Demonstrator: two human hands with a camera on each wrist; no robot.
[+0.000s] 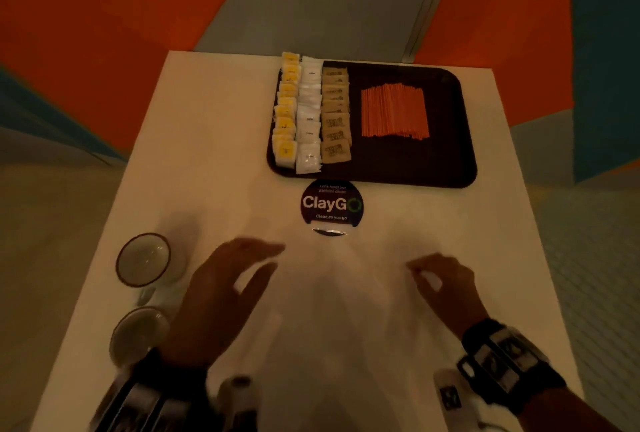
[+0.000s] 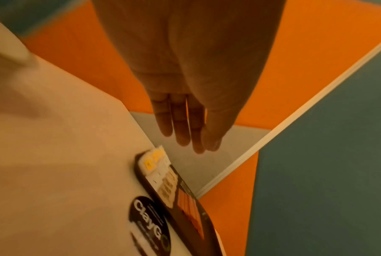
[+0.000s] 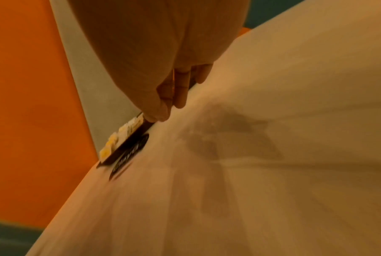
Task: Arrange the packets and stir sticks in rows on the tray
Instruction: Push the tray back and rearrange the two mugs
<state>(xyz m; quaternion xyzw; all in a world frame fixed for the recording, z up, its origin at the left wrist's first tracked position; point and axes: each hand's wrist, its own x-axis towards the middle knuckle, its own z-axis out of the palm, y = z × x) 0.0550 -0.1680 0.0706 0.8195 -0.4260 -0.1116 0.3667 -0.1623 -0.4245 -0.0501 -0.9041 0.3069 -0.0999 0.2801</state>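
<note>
Beyond both empty hands [image 1: 221, 293], tray [image 1: 446, 168], rowed packets [image 1: 308, 113]

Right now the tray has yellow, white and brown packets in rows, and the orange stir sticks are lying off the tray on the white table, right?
Not quite. The orange stir sticks lie on the dark tray, in a bundle to the right of the brown packets. The yellow packets and white packets do sit in rows beside them. The head view shows it.
</note>
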